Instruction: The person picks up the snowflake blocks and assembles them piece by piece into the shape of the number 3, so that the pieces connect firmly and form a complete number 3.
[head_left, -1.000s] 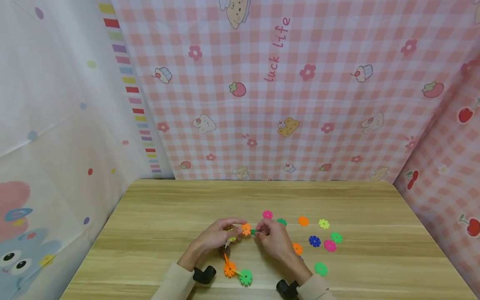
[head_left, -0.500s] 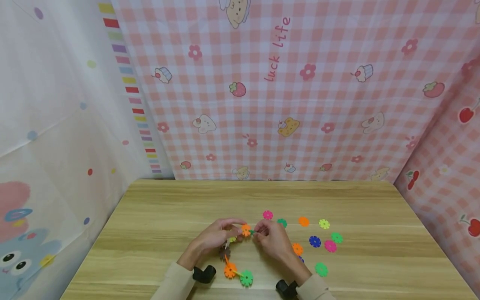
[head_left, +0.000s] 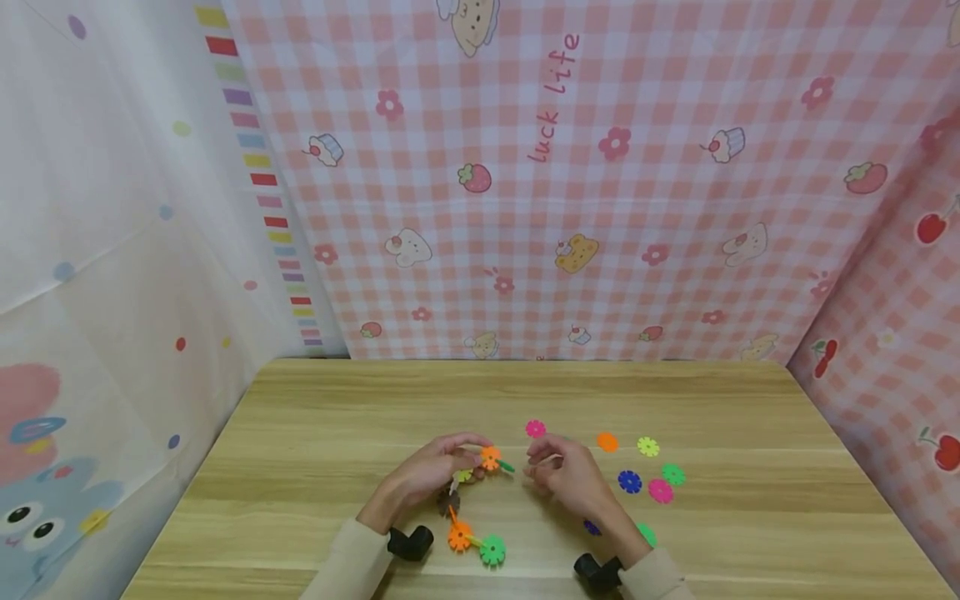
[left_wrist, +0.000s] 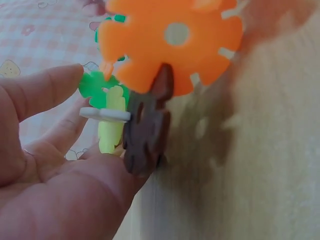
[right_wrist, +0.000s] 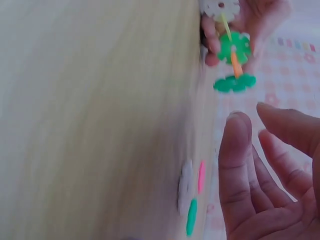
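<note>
My left hand (head_left: 431,473) grips a chain of slotted plastic snowflake discs near its yellow disc (head_left: 464,476). Toward the right the chain ends in an orange disc (head_left: 491,457) and a dark green disc (right_wrist: 235,83) slotted onto it. Its other side runs through a white disc (left_wrist: 105,115), a brown disc (left_wrist: 146,132) and a second orange disc (head_left: 460,536) to a light green disc (head_left: 492,550) at the front. Right of the dark green disc, apart from it, is my right hand (head_left: 573,479), with fingers loosely bent and nothing between them.
Loose discs lie to the right on the wooden table (head_left: 360,400): pink (head_left: 536,428), orange (head_left: 607,442), yellow (head_left: 648,447), blue (head_left: 630,482) and several more. My right hand and forearm partly cover some. A checked cloth (head_left: 465,208) hangs behind the table.
My right hand has let go of the dark green disc and drawn back to the right. That disc stays on the chain, which my left hand holds in nearly the same place.
</note>
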